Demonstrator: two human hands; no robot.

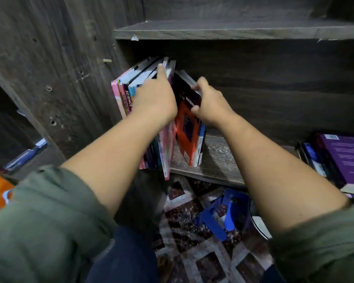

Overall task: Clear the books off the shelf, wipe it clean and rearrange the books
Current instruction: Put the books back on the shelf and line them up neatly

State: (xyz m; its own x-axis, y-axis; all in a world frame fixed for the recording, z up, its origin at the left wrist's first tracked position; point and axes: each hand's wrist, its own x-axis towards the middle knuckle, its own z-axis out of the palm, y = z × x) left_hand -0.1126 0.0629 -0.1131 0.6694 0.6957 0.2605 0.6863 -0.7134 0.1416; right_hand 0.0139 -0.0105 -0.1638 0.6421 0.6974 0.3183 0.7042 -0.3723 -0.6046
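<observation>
Left hand point(155, 99) is laid against the leaning row of upright books point(125, 99) at the left end of the dark wood-grain shelf point(219, 160). Its index finger point(161, 71) is stretched straight along the top edges; the other fingers are hidden.

Right hand point(211, 105) grips the orange and dark purple paperback book point(185, 123). The fingers point(196, 86) are curled over its top edge and the thumb is pressed on the cover.

The book stands on its bottom edge just right of the row, with its long axis upright and tilted left and its cover facing the right hand. A thin white-and-blue book point(199, 146) is tucked beside it.

The right hand is the nearer one and already has the book. The next move is judged to turn on the gap between this book and the row held back by the left hand. Whether the book is going in or coming out cannot be told.

Readable text:
- "SCIENCE" on two spines in the row
- "MATEMA…" on the held cover, cut off by the hand
- print on the thin book's spine, too small to read

A purple-covered book stack point(343, 160) lies flat at the right of the shelf.
</observation>
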